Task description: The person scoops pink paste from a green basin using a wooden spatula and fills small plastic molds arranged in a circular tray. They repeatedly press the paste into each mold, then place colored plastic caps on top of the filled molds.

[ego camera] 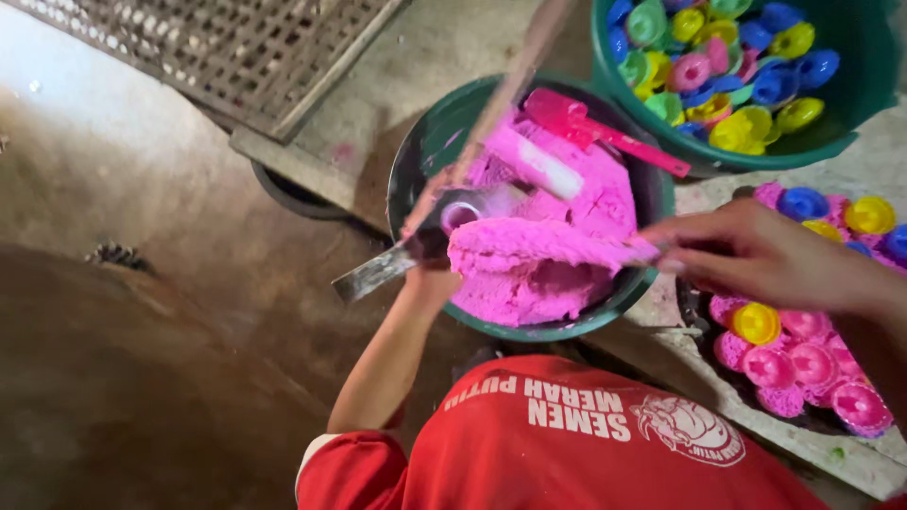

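Observation:
A green bowl [412,170] holds a mass of bright pink paste [529,283]. My left hand [430,281] is at the bowl's near left rim, closed around a metal tool [376,272] with a flat grey blade; most of the hand is hidden behind it. A long pink-stained stick [501,94] rises from that spot toward the top edge. My right hand [756,255] reaches in from the right and grips a paste-covered flat blade [553,243] lying across the bowl. A pink-handled spatula [614,134] and a pale roller-like piece [537,162] rest in the paste.
A green tub [850,113] full of several blue, yellow, pink and green caps stands at the top right. A tray [699,316] of pink-filled round moulds lies at the right. A woven mesh panel [236,47] lies at the top left on a concrete floor. My red shirt [567,453] fills the bottom.

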